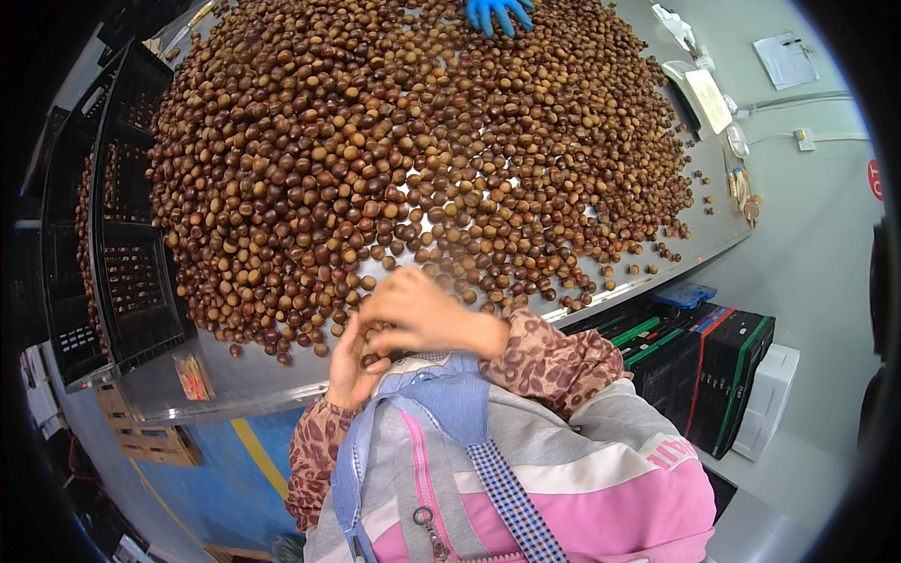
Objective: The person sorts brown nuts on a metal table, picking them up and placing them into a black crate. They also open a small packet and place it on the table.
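A wide heap of brown chestnuts [317, 151] covers much of the metal table [239, 376] before me. At the near edge, my left hand [350, 373] is cupped, palm up, and at least one dark chestnut [369, 360] shows by its thumb. My right hand [415, 310] is over the left one with its fingers curled, blurred by motion. Whether the right fingers hold anything is hidden. Loose chestnuts lie just beyond both hands.
Another person's blue-gloved hand [498, 14] rests on the far chestnuts. Black plastic crates [134, 274] stand at left, beside a small colourful packet [191, 378]. More black crates [725, 366] and a white box [767, 401] are below the table at right. A white tray [709, 100] is by the wall.
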Tool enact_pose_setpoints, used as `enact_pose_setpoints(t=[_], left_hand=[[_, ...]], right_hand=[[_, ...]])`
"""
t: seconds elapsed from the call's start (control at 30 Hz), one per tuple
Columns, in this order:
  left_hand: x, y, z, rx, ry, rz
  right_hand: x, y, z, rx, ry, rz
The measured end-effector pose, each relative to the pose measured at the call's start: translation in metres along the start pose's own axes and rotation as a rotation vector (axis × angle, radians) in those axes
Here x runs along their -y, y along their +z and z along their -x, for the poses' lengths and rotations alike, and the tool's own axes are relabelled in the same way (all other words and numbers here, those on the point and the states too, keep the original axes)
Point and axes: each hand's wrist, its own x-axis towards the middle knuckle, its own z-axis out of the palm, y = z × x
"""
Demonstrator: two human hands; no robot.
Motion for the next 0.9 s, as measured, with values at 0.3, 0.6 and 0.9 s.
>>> enact_pose_setpoints(t=[0.3,0.6,0.9], left_hand=[[-0.004,-0.007,-0.002,0.065,-0.112,-0.037],[-0.005,0.0,-0.003,0.106,-0.171,-0.162],[-0.007,0.003,-0.003,0.086,-0.139,-0.152]], right_hand=[[-0.1,-0.075,0.051,-0.101,0.323,0.684],[-0.133,-0.147,0.08,-0.491,0.754,0.849],[-0.165,-0.098,-0.057,-0.27,0.424,0.771]])
